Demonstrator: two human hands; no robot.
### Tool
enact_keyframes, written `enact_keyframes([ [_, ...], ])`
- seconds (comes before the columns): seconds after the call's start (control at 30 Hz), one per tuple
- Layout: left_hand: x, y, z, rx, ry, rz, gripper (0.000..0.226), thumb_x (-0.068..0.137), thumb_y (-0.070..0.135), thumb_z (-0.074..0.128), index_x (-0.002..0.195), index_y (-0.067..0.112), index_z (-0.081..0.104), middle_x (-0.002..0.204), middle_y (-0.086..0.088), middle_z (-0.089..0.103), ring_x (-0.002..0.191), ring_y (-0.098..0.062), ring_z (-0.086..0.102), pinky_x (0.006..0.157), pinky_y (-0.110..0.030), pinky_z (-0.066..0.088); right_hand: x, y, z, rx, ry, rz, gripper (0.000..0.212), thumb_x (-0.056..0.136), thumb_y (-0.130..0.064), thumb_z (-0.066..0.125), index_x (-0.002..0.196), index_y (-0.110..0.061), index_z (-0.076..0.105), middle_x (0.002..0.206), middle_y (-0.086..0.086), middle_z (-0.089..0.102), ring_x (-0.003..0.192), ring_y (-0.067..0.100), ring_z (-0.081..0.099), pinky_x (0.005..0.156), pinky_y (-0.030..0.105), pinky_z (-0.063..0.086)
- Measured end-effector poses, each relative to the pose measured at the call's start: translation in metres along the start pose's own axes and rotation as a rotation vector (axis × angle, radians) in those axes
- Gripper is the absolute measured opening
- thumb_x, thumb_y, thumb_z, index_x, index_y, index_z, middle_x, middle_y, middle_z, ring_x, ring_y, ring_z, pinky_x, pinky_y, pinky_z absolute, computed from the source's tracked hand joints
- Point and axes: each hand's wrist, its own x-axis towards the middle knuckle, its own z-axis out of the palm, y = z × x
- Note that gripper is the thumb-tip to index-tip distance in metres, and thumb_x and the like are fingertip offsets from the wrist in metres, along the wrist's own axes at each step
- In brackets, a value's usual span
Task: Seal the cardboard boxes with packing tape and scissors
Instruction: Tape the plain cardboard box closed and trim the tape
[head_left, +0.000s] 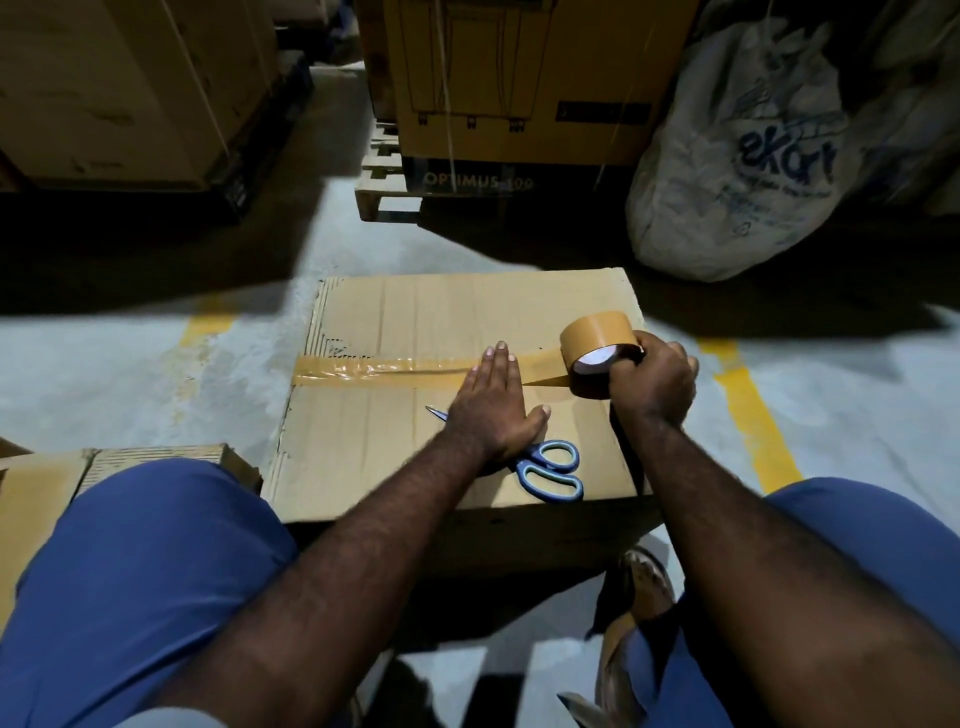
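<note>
Second box (41, 488) far left, partly cut off by the knee. Main cardboard box (363, 441) sits on the floor, centre. Tape strip (374, 370) runs left-right along the top seam, from the box's left edge to the roll. Left hand (493, 410) lies flat, fingers straight, pressing the strip. Scissors (523, 467) lie on the box top, long axis diagonal, tips pointing left and away, blue handles toward the person, middle hidden under the left wrist. Tape roll (597, 332) stands on edge near the box's right side. Right hand (654, 384) is wrapped round it. Yellow floor line (753, 415) right. White sack (737, 156) behind.
</note>
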Motion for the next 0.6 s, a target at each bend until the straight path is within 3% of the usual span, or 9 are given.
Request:
enact_keyframes([
  [0.2, 0.015, 0.018, -0.005, 0.045, 0.016, 0.040, 0.087, 0.100, 0.061, 0.023, 0.160, 0.004, -0.004, 0.167, -0.015, -0.015, 0.156, -0.028, -0.010, 0.127, -0.042, 0.001, 0.005, -0.003, 0.005, -0.031, -0.151, 0.092, 0.033, 0.092, -0.031, 0.061, 0.122, -0.023, 0.072, 0.123, 0.014, 0.059, 0.118, 0.040, 0.046, 0.096, 0.043, 0.042],
  [0.33, 0.034, 0.047, 0.003, -0.031, -0.021, 0.038, 0.089, 0.095, 0.062, 0.025, 0.161, 0.008, -0.003, 0.167, -0.018, -0.013, 0.156, -0.029, -0.011, 0.127, -0.044, 0.002, 0.006, -0.002, 0.013, -0.056, -0.174, 0.086, 0.029, 0.089, -0.034, 0.061, 0.111, -0.025, 0.077, 0.115, 0.010, 0.061, 0.112, 0.037, 0.046, 0.089, 0.043, 0.039],
  [0.4, 0.035, 0.052, 0.011, -0.047, -0.010, 0.003, 0.091, 0.095, 0.062, 0.026, 0.161, 0.007, -0.005, 0.167, -0.019, -0.015, 0.155, -0.029, -0.013, 0.127, -0.045, 0.001, 0.010, -0.003, 0.014, -0.045, -0.163, 0.107, 0.027, 0.087, -0.031, 0.063, 0.108, -0.025, 0.078, 0.117, 0.009, 0.061, 0.111, 0.037, 0.046, 0.087, 0.042, 0.040],
  [0.5, 0.034, 0.049, 0.014, -0.053, -0.003, -0.014, 0.094, 0.096, 0.062, 0.026, 0.159, 0.001, -0.009, 0.167, -0.019, -0.016, 0.155, -0.029, -0.014, 0.127, -0.044, 0.001, 0.015, -0.006, 0.011, 0.012, -0.151, 0.142, 0.026, 0.087, -0.017, 0.068, 0.112, -0.018, 0.075, 0.129, 0.008, 0.054, 0.110, 0.038, 0.057, 0.100, 0.045, 0.046],
  [0.6, 0.034, 0.049, 0.011, -0.025, -0.017, -0.014, 0.092, 0.098, 0.063, 0.026, 0.159, 0.001, -0.006, 0.166, -0.018, -0.019, 0.155, -0.029, -0.015, 0.127, -0.045, 0.000, 0.024, -0.002, 0.000, 0.064, -0.052, 0.229, 0.026, 0.089, -0.009, 0.067, 0.115, -0.008, 0.068, 0.129, 0.013, 0.055, 0.108, 0.039, 0.062, 0.093, 0.040, 0.050],
])
